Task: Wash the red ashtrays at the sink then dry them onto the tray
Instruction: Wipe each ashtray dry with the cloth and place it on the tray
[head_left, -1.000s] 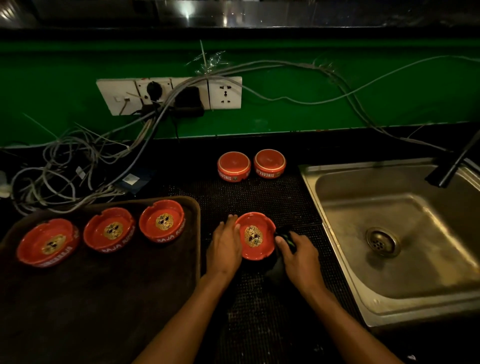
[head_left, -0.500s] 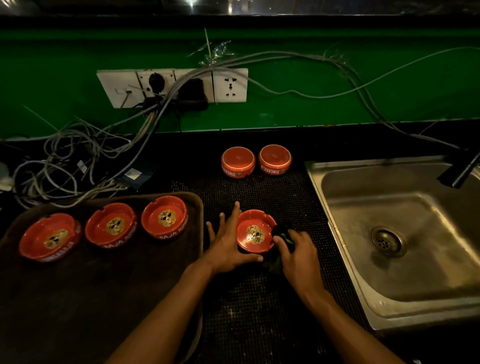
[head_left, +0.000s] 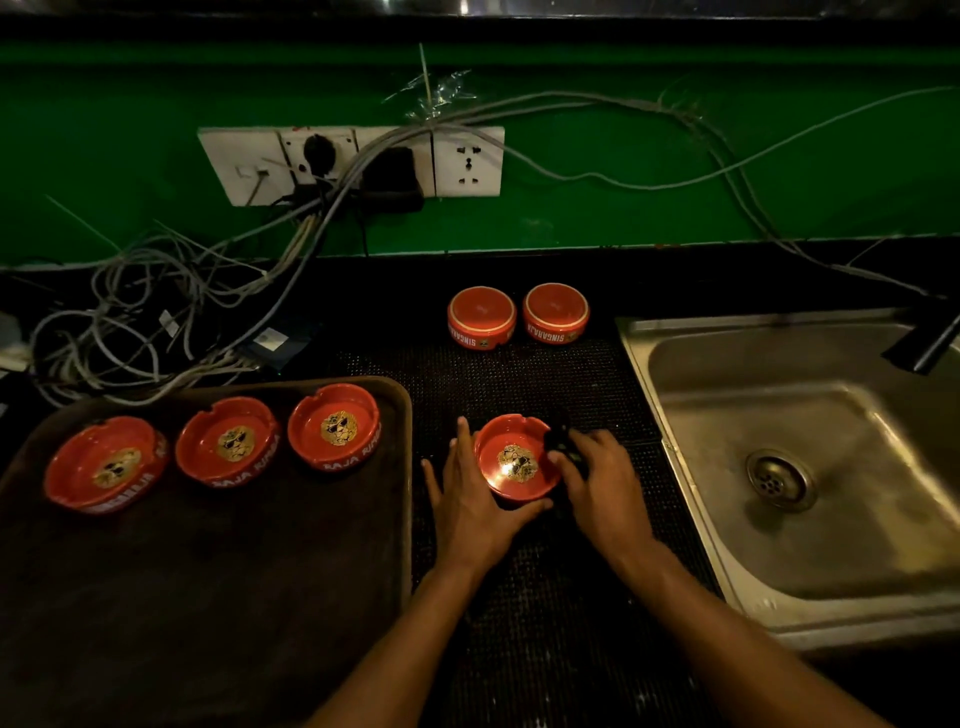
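A red ashtray (head_left: 514, 462) with a gold emblem sits upright on the black mat between my hands. My left hand (head_left: 470, 501) braces its left side with straight, spread fingers, and the thumb lies along its near edge. My right hand (head_left: 605, 483) grips a dark cloth (head_left: 561, 439) against the ashtray's right rim. Three more red ashtrays (head_left: 106, 462) (head_left: 228, 441) (head_left: 335, 426) stand upright in a row along the back of the brown tray (head_left: 208, 571). Two red ashtrays (head_left: 482, 318) (head_left: 556, 313) lie upside down behind my hands.
The steel sink (head_left: 831, 493) is on the right, with a dark faucet (head_left: 930, 340) at its back corner. A tangle of grey cables (head_left: 156, 312) hangs from wall sockets (head_left: 353, 161) behind the tray. The black mat (head_left: 545, 623) runs between tray and sink.
My left hand went from lying flat beside the ashtray to bracing it with spread fingers and thumb along its near edge. My right hand moved the cloth up along the right rim.
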